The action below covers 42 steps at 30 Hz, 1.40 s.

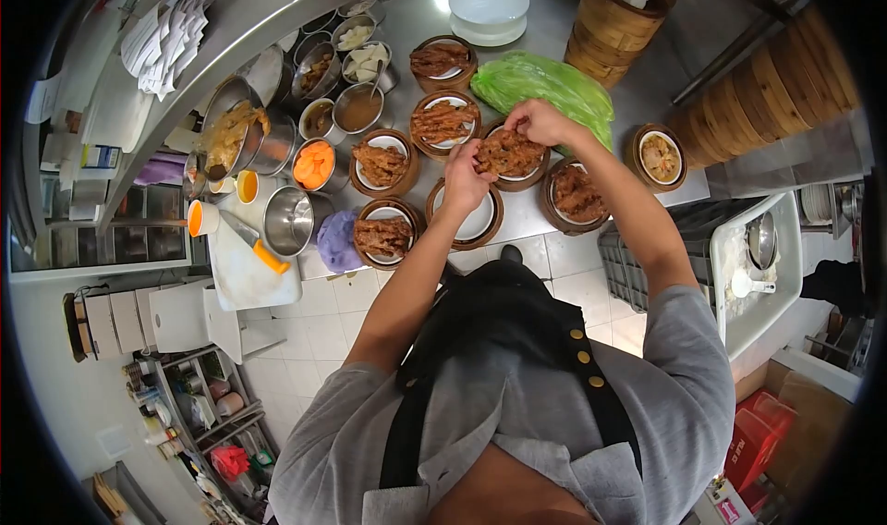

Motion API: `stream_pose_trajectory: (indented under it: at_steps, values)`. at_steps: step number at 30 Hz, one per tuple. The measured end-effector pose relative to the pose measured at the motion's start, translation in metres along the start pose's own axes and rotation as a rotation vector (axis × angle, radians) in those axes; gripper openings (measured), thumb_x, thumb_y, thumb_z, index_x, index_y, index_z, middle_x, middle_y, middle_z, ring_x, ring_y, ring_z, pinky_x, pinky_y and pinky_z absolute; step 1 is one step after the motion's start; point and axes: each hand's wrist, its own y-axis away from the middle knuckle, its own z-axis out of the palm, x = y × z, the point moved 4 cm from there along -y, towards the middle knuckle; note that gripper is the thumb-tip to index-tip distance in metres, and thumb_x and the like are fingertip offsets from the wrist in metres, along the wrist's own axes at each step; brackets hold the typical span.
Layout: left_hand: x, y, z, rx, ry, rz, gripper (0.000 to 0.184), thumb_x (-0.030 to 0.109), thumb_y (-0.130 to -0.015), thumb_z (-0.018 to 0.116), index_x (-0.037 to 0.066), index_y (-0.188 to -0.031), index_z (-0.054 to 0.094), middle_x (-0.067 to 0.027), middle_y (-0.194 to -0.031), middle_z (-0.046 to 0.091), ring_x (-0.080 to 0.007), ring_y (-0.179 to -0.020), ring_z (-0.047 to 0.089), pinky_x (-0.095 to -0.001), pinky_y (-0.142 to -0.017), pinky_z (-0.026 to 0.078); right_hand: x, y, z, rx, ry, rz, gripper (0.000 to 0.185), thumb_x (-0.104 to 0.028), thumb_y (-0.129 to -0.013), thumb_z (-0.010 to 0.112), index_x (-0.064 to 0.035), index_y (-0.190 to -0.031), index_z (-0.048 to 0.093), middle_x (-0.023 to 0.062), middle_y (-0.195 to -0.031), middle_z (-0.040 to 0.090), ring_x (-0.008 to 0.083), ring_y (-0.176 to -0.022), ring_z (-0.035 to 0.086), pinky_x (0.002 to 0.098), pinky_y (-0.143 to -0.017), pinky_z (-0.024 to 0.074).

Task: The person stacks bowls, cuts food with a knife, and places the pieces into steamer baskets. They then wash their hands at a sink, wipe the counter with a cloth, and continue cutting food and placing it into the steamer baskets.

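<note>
Reddish-brown braised chicken feet [516,159] lie piled in a bamboo steamer in the middle of the counter. My left hand [465,176] is closed on a piece at the pile's left edge. From the right, my right hand [540,122] has its fingers bent down and pinched on the far side of the same pile. Just in front of my left hand sits a steamer with a bare white plate [475,220]. Several more steamers of chicken feet stand around, among them one on the left [380,163] and one on the right [577,192].
A green plastic bag [545,86] lies behind the steamers. Stacked bamboo steamers [605,40] rise at the back right. Metal bowls, sliced carrots [314,164] and a knife with an orange handle [271,258] on a white cutting board [249,280] are on the left.
</note>
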Motion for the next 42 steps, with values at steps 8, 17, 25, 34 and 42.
stream_pose_trajectory:
  at_steps: [8,17,25,34,42]
  values:
    - [-0.004,-0.011,0.001,-0.112,-0.042,-0.041,0.067,0.005,-0.055,0.082,-0.002,-0.115,0.056,-0.0105,-0.091,0.056,-0.0215,-0.078,0.058,-0.0316,-0.072,0.050,-0.019,0.019,-0.012,0.006,0.082,-0.202,0.039,-0.002,-0.065,0.071,-0.0068,-0.104,0.067,0.0136,-0.104,0.062,0.0288,-0.093,0.060,0.0347,-0.080,0.0482]
    - [0.004,-0.025,-0.001,-0.336,-0.134,-0.114,0.060,0.014,-0.056,0.084,-0.008,-0.107,0.060,-0.0219,-0.105,0.054,-0.0334,-0.094,0.058,-0.0365,-0.084,0.047,-0.007,0.030,0.004,-0.096,0.185,-0.022,0.067,-0.014,-0.059,0.076,0.0015,-0.121,0.055,0.0179,-0.128,0.048,0.0329,-0.118,0.046,0.0347,-0.100,0.0378]
    - [0.016,-0.017,-0.033,-0.110,-0.204,0.015,0.059,0.006,-0.060,0.078,-0.002,-0.115,0.057,-0.0138,-0.097,0.058,-0.0245,-0.079,0.059,-0.0332,-0.074,0.049,-0.014,0.000,-0.005,-0.014,0.220,-0.128,0.050,-0.001,-0.064,0.060,-0.0020,-0.114,0.061,0.0155,-0.125,0.051,0.0320,-0.117,0.047,0.0356,-0.101,0.0376]
    - [-0.031,0.148,-0.257,0.265,0.334,-0.150,0.047,-0.007,-0.073,0.068,0.001,-0.118,0.056,-0.0050,-0.090,0.052,-0.0104,-0.071,0.055,-0.0220,-0.062,0.049,-0.099,0.007,-0.002,0.226,0.462,-0.181,0.038,0.003,-0.070,0.054,-0.0046,-0.105,0.065,0.0160,-0.112,0.057,0.0332,-0.108,0.052,0.0390,-0.095,0.0410]
    - [-0.181,0.420,-0.458,0.621,1.358,-0.293,0.030,0.004,-0.086,0.058,-0.004,-0.115,0.054,-0.0101,-0.097,0.061,-0.0168,-0.082,0.058,-0.0247,-0.068,0.046,-0.402,0.012,0.279,-0.412,-1.239,-0.174,0.044,0.005,-0.073,0.054,-0.0014,-0.116,0.053,0.0151,-0.105,0.061,0.0235,-0.090,0.060,0.0314,-0.068,0.0508]
